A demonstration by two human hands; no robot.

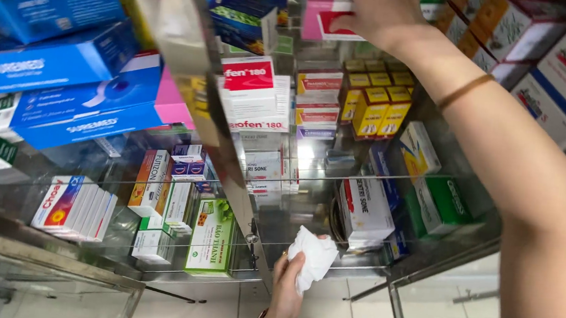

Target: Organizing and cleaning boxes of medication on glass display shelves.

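Note:
My left hand (285, 292) is low in the middle, closed around a crumpled white cloth (314, 256) held against the front edge of a glass shelf (355, 268). My right hand (376, 10) reaches up to the top shelf. Its fingers curl over a red and white box (334, 26) beside a pink box (317, 2). A thin band circles my right wrist (465, 92). The fingertips of the right hand are hidden behind the boxes.
A glass cabinet holds many medicine boxes: large blue ones (52, 64) at left, small yellow ones (376, 109) in the middle, a green box (211, 238) on the low shelf. A metal door frame (188, 69) runs diagonally across. Pale floor tiles (446, 316) lie below.

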